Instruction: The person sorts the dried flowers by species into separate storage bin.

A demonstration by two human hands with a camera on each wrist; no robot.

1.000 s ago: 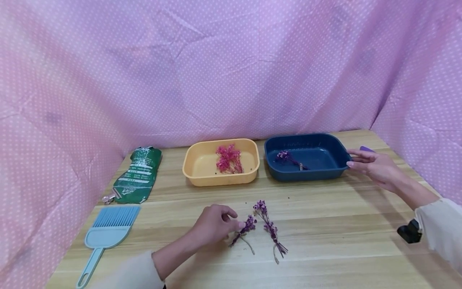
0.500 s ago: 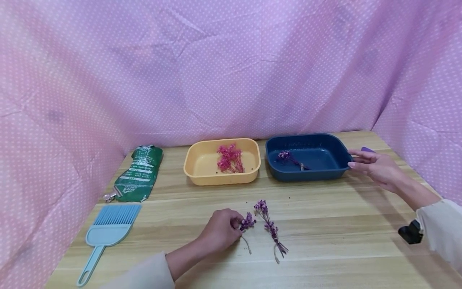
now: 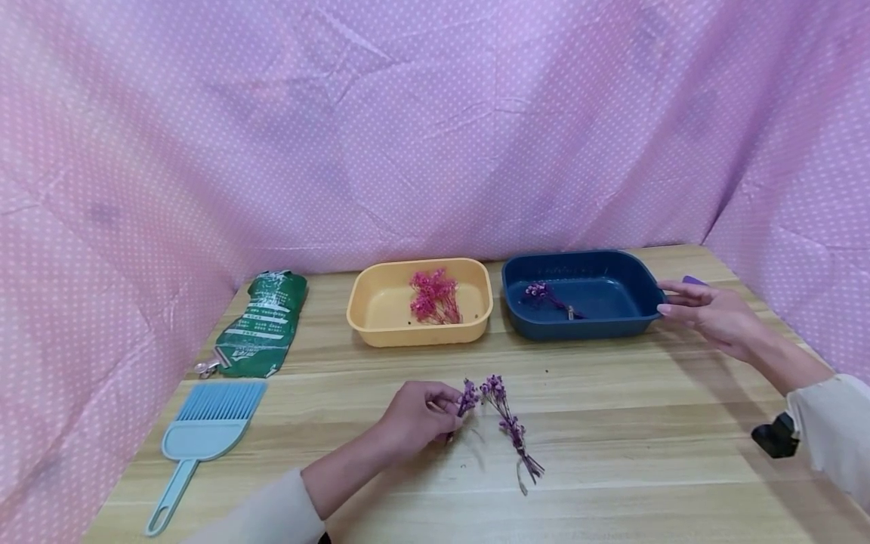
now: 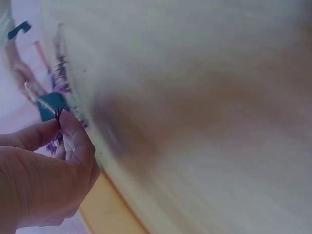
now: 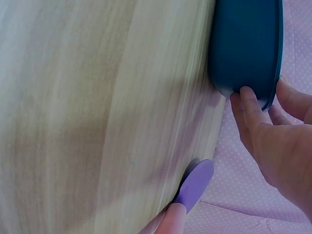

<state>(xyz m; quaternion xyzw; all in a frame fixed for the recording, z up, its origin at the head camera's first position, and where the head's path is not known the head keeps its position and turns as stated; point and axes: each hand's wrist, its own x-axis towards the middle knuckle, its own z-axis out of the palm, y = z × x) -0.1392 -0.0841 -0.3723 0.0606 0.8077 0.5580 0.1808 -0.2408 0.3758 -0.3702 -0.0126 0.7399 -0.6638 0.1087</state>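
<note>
My left hand (image 3: 423,415) pinches a small bunch of purple dried flowers (image 3: 467,398) between thumb and fingers, low over the table. In the left wrist view, the cut stem ends (image 4: 58,114) and a pale tie string stick out past the fingertips. A second purple dried flower bunch (image 3: 511,427) lies on the table just right of it, its stems tied with twine. At the far right, my right hand (image 3: 717,317) rests its extended fingers against the end of the blue tray (image 3: 578,329), thumb by the rim. One purple flower bunch (image 3: 550,299) lies inside that tray.
A yellow tray (image 3: 381,338) holding pink dried flowers (image 3: 435,296) stands left of the blue one. Farther left lie a green packet (image 3: 265,325) with a clip and a light blue brush (image 3: 204,438). A purple rounded object (image 5: 196,184) with a pinkish handle lies near the right hand.
My left hand has closed its fingers on the small purple bunch and lifted and turned it slightly, its string swinging. The right hand has stayed at the blue tray.
</note>
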